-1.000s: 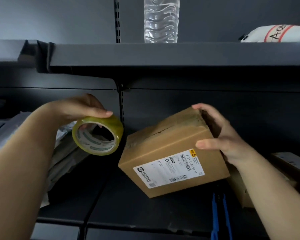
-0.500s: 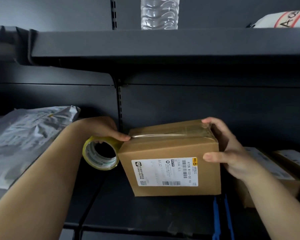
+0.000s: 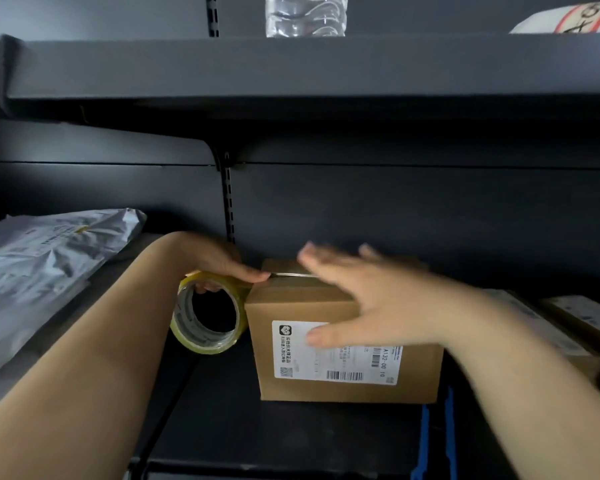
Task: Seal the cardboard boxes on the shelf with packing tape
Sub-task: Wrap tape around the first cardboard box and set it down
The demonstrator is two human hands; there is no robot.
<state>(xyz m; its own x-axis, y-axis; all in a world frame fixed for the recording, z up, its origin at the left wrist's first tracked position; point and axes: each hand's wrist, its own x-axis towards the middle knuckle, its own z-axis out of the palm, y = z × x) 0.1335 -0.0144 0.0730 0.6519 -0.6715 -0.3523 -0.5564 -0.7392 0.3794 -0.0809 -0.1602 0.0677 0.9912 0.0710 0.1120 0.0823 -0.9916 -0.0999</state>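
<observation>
My left hand (image 3: 219, 263) has its grip around the yellowish clear tape roll (image 3: 208, 315) against the brown cardboard box (image 3: 347, 341); my right hand (image 3: 371, 292), blurred, spreads wide over its top.

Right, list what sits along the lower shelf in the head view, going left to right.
Crinkled grey plastic mailer bag → yellowish roll of clear packing tape held by the left hand → brown cardboard box with a white shipping label → further cardboard boxes at the far right.

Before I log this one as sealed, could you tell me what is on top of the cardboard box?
A shiny tape strip runs from the left edge of the cardboard box; the blurred right hand covers the rest.
</observation>
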